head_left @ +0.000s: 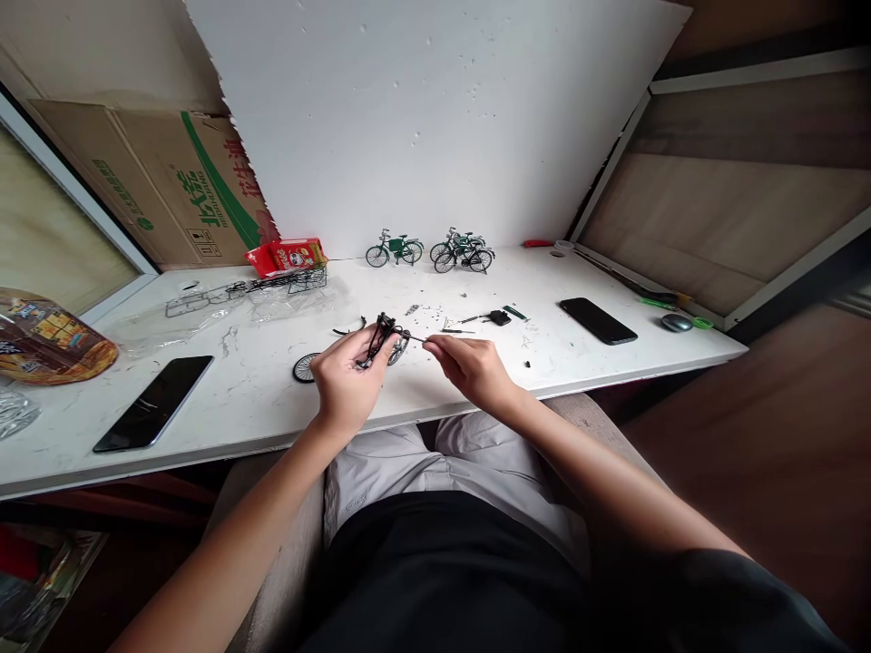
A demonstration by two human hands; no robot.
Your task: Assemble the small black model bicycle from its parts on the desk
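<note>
Head view: left hand (pixel 348 376) pinches a small dark bike frame (pixel 376 345) above the near part of the table (pixel 255 399), fingers curled round it; right hand (pixel 476 367) pinches a thin rod-like tool (pixel 416 339), probably a screwdriver, far end pointing at the frame. Contact at the tip too small to tell. Step in hand reads as fastening or fitting something on the frame, judging by how the tool is lined up. One wheel (pixel 303 367) shows left of the left hand, partly hidden by it; second wheel (pixel 398 351) is just beside the left thumb, can't tell if attached. Next move likely calls for a firm left pinch so the frame doesn't twist, tool tip kept in line, then small finger turns from the right hand, light pressure since the parts look thin and could bend. Tiny loose parts (pixel 435 319) scattered beyond the hands, near a black piece (pixel 500 317). Farther back, a green bicycle (pixel 395 247) stands upright; to its right, a dark bicycle (pixel 464 260) stands in front of another green one (pixel 469 240).
</note>
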